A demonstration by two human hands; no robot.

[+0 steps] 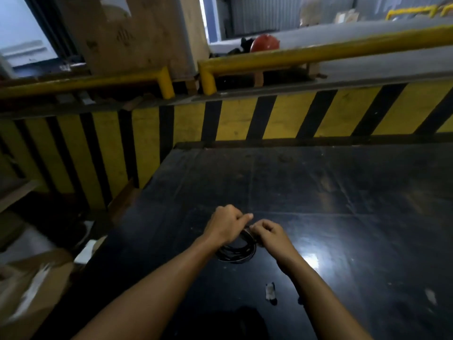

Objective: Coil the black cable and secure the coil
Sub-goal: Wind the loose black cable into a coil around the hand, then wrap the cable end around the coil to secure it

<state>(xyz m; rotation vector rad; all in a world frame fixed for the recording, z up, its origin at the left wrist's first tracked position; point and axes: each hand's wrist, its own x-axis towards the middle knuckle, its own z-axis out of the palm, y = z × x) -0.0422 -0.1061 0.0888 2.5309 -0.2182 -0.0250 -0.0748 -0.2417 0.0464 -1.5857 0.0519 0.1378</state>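
The black cable (236, 252) lies as a small round coil of several loops on the dark glossy table (343, 204). My left hand (226, 223) and my right hand (270, 235) meet at the coil's far edge, fingers pinched together on the strands there. The top of the coil is hidden under both hands; its near arc shows between my wrists. Whether a tie sits between my fingertips is too small to tell.
A small white-and-black piece (270, 292) lies on the table near my right forearm. A yellow-and-black striped barrier (245, 119) runs behind the table, with yellow rails (318, 52) above it. Cardboard and clutter (31, 278) sit on the floor at the left.
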